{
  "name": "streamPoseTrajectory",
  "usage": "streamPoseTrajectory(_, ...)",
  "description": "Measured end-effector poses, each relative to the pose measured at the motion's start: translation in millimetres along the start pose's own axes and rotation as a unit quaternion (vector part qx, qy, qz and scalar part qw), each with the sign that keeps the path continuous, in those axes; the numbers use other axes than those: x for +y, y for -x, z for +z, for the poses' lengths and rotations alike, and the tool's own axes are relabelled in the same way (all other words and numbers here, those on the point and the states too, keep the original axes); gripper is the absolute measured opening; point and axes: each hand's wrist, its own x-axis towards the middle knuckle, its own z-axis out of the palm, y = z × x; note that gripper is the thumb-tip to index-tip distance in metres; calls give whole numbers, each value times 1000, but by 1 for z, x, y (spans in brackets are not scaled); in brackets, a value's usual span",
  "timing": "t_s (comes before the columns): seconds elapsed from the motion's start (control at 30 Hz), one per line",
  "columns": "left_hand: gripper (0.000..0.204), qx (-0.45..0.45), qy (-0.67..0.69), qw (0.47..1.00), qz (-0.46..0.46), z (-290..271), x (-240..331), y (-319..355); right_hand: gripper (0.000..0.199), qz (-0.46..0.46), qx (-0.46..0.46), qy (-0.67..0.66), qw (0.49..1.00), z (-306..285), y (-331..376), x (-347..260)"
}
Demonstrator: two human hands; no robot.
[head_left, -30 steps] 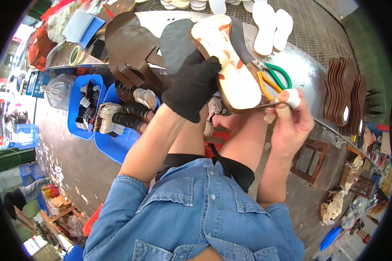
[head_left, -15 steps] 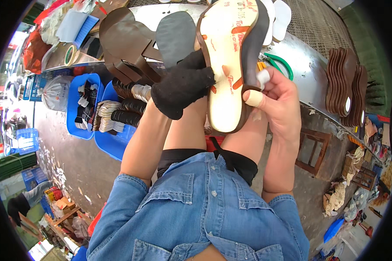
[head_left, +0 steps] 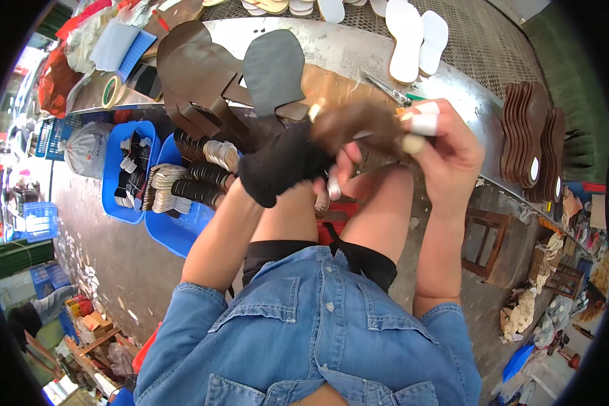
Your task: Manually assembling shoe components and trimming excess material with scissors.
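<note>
Appearing dark brown, the shoe part [head_left: 358, 126] is blurred.

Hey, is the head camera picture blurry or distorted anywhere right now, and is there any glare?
Head view: the brown piece between the gloved left hand and the right hand is smeared, apparently by motion; head view, left edge: washed out by bright light; head view, metal tabletop: pale sheen, its edge bowed by the fisheye; head view, corners: black.
</note>
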Motion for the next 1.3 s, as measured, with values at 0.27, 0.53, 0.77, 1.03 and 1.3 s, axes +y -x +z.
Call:
streamPoseTrajectory(0.27, 30, 218, 52, 965, 138, 47, 6, -21, 15, 234, 118, -157, 952, 27, 3, 3)
streamPoseTrajectory(0.53, 21, 304, 147, 937, 90, 49, 0, -32, 17, -95, 63, 283, 952, 52, 11, -14)
streamPoseTrajectory(0.77, 23, 309, -22, 946, 99, 50, 24, -20, 11, 78, 86, 70, 991, 38, 9, -13)
streamPoseTrajectory(1.03, 19, 324, -142, 931, 89, 52, 21, -19, 20, 168, 124, 77, 975, 24, -8, 4)
streamPoseTrajectory(1.3, 16, 334, -101, 931, 105, 51, 24, -18, 13, 69, 123, 197, 970, 30, -7, -1)
